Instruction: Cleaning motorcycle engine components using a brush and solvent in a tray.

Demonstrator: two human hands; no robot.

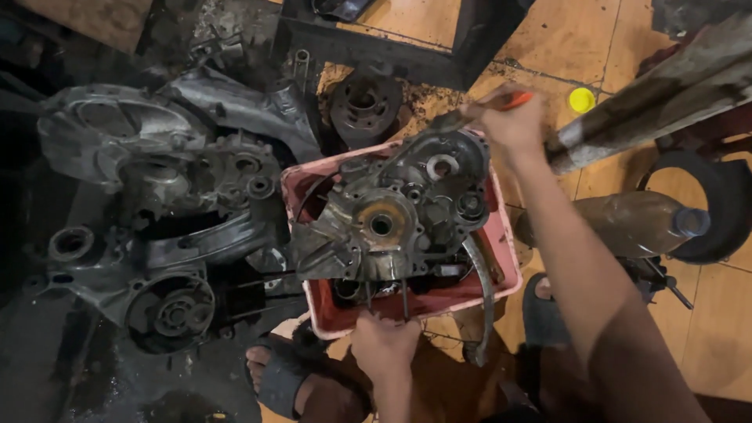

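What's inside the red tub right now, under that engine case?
A greasy engine case fills the red tub. The left hand grips its near edge; the right hand holds an orange-handled tool at its far edge. Dark parts show beneath; the tub's bottom is covered.

Engine casings [157,196] crowd left; tiled floor [705,329] free right

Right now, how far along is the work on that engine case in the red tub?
Done: the engine case is stripped off the machine and sits in the red tub; other dirty case parts lie on the floor to the left. In hand: the left hand steadies the case's near edge, and the right hand works an orange-handled tool at its far edge. Left: the case is still coated in black grime.
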